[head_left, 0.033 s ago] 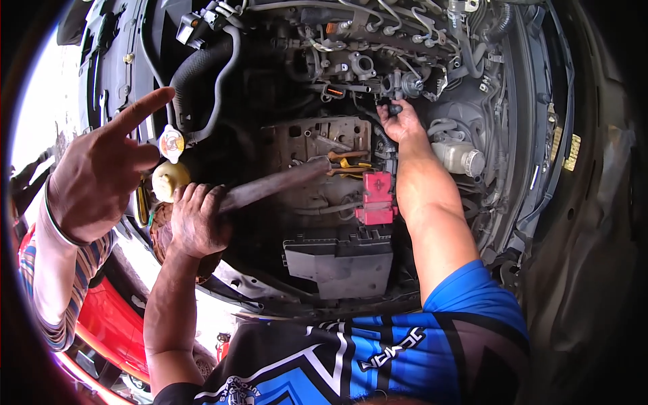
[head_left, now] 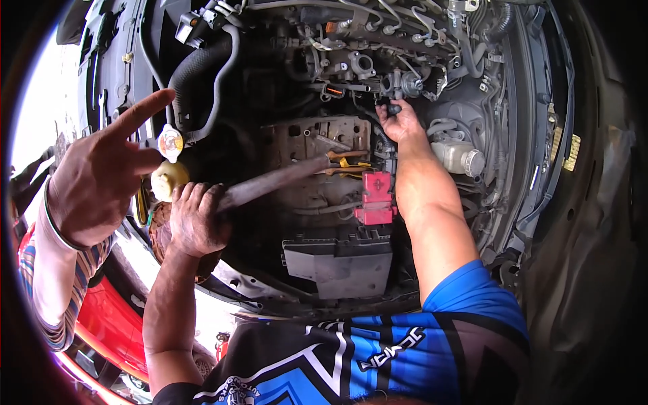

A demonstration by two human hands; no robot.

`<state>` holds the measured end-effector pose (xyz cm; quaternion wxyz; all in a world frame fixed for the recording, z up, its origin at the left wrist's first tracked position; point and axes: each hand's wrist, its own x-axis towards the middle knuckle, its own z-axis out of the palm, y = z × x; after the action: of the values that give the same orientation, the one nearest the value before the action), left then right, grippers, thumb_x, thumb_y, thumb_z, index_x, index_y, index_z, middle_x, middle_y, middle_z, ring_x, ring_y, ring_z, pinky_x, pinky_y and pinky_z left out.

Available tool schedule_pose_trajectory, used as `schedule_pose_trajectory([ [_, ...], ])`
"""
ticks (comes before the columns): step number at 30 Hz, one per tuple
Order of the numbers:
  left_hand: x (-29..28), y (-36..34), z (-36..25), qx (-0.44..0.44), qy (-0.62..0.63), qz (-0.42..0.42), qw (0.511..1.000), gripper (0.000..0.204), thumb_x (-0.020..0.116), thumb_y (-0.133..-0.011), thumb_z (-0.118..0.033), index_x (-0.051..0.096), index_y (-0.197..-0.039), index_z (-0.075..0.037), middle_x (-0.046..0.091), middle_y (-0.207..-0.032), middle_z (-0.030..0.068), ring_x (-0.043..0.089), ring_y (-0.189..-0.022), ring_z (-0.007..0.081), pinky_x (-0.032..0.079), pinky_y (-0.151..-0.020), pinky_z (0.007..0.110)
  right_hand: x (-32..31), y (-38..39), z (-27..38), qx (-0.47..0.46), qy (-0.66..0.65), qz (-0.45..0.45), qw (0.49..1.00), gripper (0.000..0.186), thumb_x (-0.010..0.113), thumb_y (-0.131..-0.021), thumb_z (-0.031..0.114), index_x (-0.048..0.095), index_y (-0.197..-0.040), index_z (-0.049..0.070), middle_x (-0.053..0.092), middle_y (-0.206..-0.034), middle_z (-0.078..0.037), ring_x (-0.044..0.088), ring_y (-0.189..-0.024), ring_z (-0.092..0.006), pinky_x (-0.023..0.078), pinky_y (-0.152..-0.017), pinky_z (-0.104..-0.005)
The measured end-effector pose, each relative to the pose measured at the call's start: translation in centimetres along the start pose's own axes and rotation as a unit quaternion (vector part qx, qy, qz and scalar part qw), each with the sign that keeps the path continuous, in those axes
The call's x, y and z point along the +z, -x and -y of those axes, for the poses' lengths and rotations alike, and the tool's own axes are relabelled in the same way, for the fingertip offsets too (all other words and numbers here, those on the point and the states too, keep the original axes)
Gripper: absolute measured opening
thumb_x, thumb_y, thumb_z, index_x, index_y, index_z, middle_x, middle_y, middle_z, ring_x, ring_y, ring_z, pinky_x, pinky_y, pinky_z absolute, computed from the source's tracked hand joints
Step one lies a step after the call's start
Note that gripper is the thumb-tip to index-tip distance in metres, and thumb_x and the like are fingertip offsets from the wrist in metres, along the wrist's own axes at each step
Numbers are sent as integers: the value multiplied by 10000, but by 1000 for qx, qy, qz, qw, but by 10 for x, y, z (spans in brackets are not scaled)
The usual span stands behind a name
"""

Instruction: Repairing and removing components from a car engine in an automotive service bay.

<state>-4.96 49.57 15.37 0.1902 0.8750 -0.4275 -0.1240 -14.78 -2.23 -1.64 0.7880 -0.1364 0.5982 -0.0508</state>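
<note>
My left hand (head_left: 199, 219) is closed on the near end of a long grey metal bar (head_left: 273, 183), which slants up to the right over the bay's metal tray (head_left: 283, 142). Orange-and-yellow-handled tools (head_left: 344, 169) lie by the bar's far end. My right hand (head_left: 400, 127) reaches up beside a metal valve fitting (head_left: 408, 84), its fingers curled on a small dark part (head_left: 393, 109) whose kind I cannot make out. A co-worker's hand (head_left: 101, 175) is at the left, index finger stretched out over the hoses.
A pale reservoir cap (head_left: 169, 179), a red plastic box (head_left: 375, 199), a black cover (head_left: 337, 263), a white reservoir (head_left: 449, 155) and engine pipework (head_left: 364, 27) surround my hands. The car's front edge curves below; a red car (head_left: 115, 324) stands at lower left.
</note>
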Motion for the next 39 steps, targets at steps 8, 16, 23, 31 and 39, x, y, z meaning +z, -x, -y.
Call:
schedule_pose_trajectory([
  [8, 2, -1, -1, -13, 3, 10, 1000, 658, 628, -559, -190, 591, -1195, -27, 601, -1062, 175, 568, -1005, 384, 396, -956, 522, -11, -5, -10, -25, -73, 28, 997, 366, 621, -871, 130, 442, -1116, -75, 550, -969, -202, 607, -736, -260, 572, -621, -332],
  [16, 2, -2, -3, -17, 3, 3, 1000, 632, 665, -572, -212, 609, -1172, -25, 613, -1045, 170, 590, -973, 375, 438, -894, 519, 2, -11, -28, -49, 20, 27, 998, 226, 671, -842, 136, 497, -947, 37, 572, -848, -116, 602, -691, -250, 561, -589, -343],
  [23, 7, -4, -5, -22, -11, -9, 1000, 636, 658, -578, -206, 606, -1186, -26, 621, -1033, 166, 593, -977, 374, 432, -905, 515, 35, -11, -46, -96, 272, -25, 957, 78, 658, -899, 92, 622, -874, 27, 617, -776, -73, 633, -649, -190, 568, -489, -296],
  [31, 6, -6, -7, -17, -32, -14, 999, 620, 650, -588, -201, 600, -1181, -26, 618, -1021, 161, 595, -976, 370, 428, -922, 516, 21, -12, -42, -91, 117, -29, 989, 140, 668, -861, 122, 561, -792, 63, 578, -732, -55, 584, -598, -184, 538, -499, -293],
  [39, 6, -3, -4, -10, -27, -9, 1000, 633, 648, -589, -203, 593, -1191, -17, 622, -1040, 168, 596, -973, 375, 428, -927, 514, -8, -24, 0, -39, -260, 47, 964, 249, 488, -903, 355, 534, -890, 111, 528, -699, -30, 548, -571, -176, 441, -472, -281],
])
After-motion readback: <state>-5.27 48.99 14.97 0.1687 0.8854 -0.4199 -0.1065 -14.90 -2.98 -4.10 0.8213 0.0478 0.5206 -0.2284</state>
